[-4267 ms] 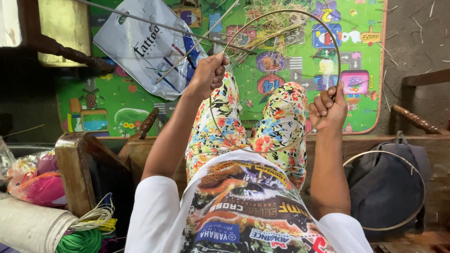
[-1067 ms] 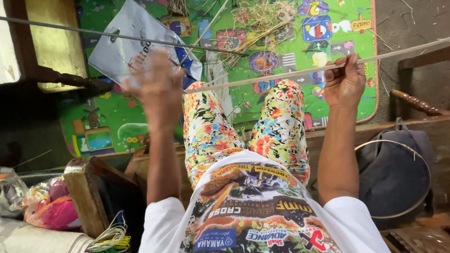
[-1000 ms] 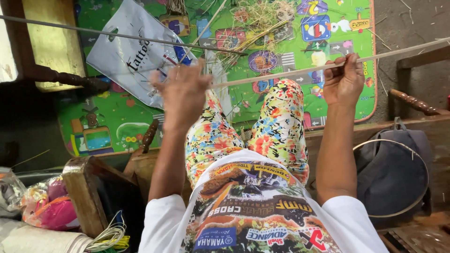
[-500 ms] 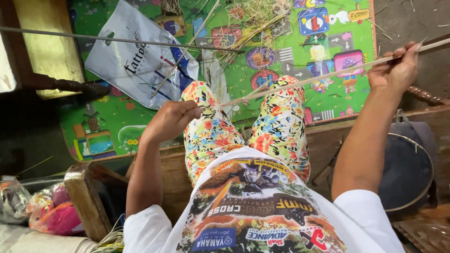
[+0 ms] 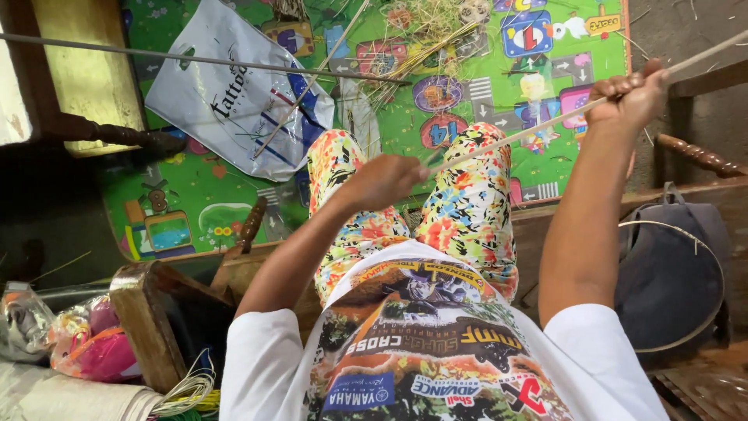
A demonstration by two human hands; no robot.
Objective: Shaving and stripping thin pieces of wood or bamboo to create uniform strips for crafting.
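My left hand (image 5: 383, 181) is closed around the lower end of a long pale cane strip (image 5: 538, 126), just above my lap in floral trousers (image 5: 467, 210). My right hand (image 5: 633, 95) grips the same strip higher up at the right, arm raised. The strip runs taut between both hands and on past the right hand toward the upper right corner.
A colourful play mat (image 5: 483, 62) covers the floor with a white plastic bag (image 5: 234, 101), loose straw (image 5: 425, 31) and a thin dark rod (image 5: 195, 58) on it. Wooden furniture (image 5: 148, 320) and coloured cords are at the left, and a dark bag with a cane hoop (image 5: 670, 273) lies at the right.
The cane, earlier bent into a loop, is now straight. My left hand has dropped toward my lap while my right hand has risen and moved right, tilting the strip.
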